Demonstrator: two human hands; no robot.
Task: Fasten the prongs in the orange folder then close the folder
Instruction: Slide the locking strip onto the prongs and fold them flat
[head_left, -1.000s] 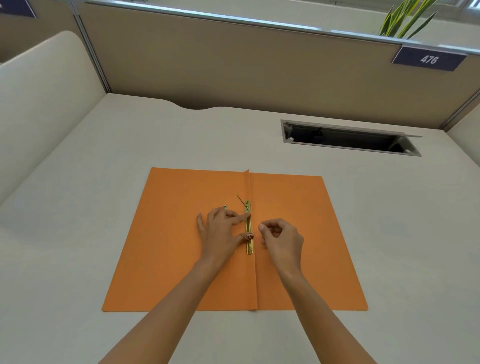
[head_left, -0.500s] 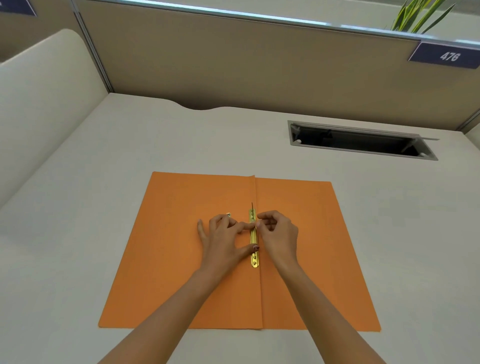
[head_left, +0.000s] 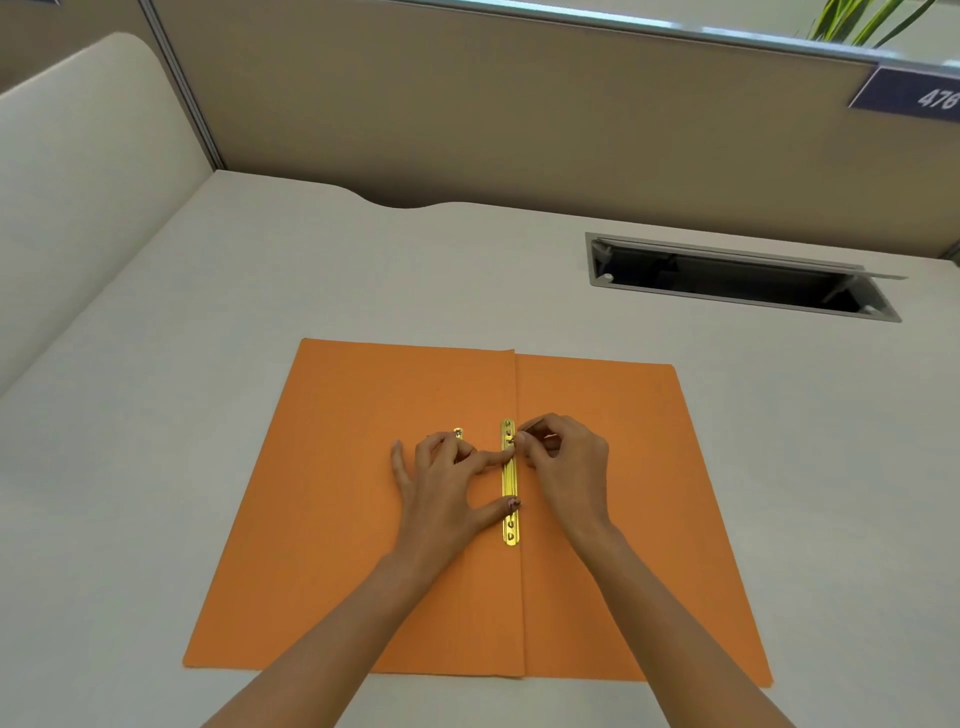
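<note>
An orange folder (head_left: 332, 519) lies open and flat on the desk. Along its centre fold runs a brass fastener bar (head_left: 509, 483). My left hand (head_left: 447, 493) rests on the left flap, index finger and thumb pressing on the bar. My right hand (head_left: 563, 462) pinches a thin metal prong (head_left: 514, 435) at the bar's upper end, bent to the right. A small brass piece (head_left: 458, 432) peeks out just above my left fingers.
The beige desk (head_left: 208, 415) is bounded by a partition wall behind and a curved panel (head_left: 78, 182) on the left. An open cable slot (head_left: 737, 280) sits in the desk at the back right. A plant (head_left: 862, 21) and a number sign (head_left: 914, 96) are at the top right.
My right hand moved up from beside the bar to its upper end and took the prong. The upright prong now lies lower, towards the right. The camera view shifted slightly.
</note>
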